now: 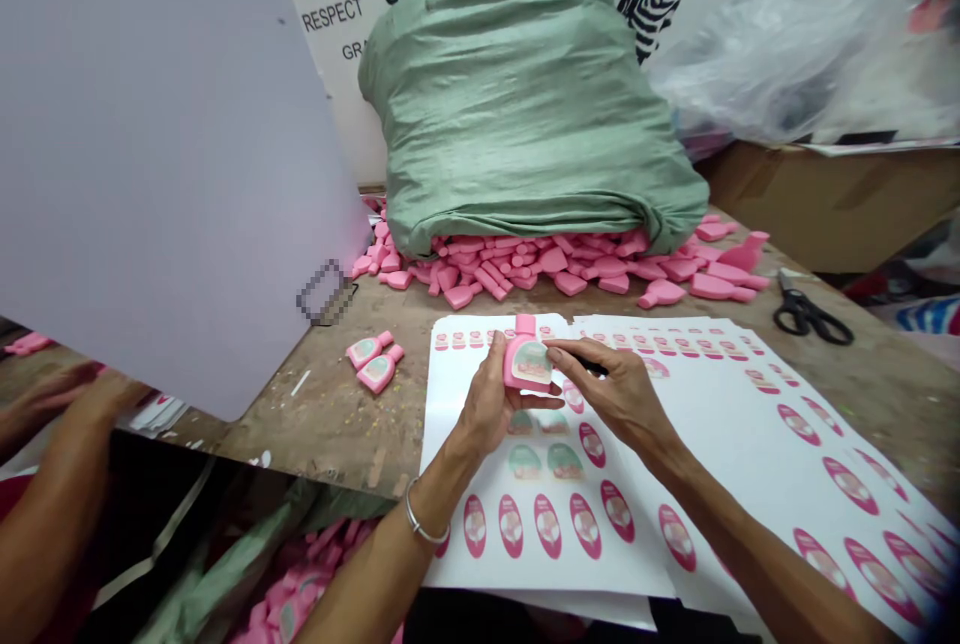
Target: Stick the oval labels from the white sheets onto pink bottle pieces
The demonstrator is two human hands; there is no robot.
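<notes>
My left hand is closed round a small pink plastic bottle, held upright above the sticker sheets. A green-and-white label lies on the bottle's front. My right hand pinches at the label's right edge, thumb and index finger close together. From that hand sticks a slim dark tool, whose kind I cannot make out. Under both hands is a white sticker sheet with oval pink stickers and green labels. Two labelled pink bottles lie on the table, left of the sheet.
More sticker sheets lie at the right, with black scissors beyond. A green sack stands behind a heap of pink bottles. A large pale board blocks the left; another person's arm is below it. A cardboard box is at back right.
</notes>
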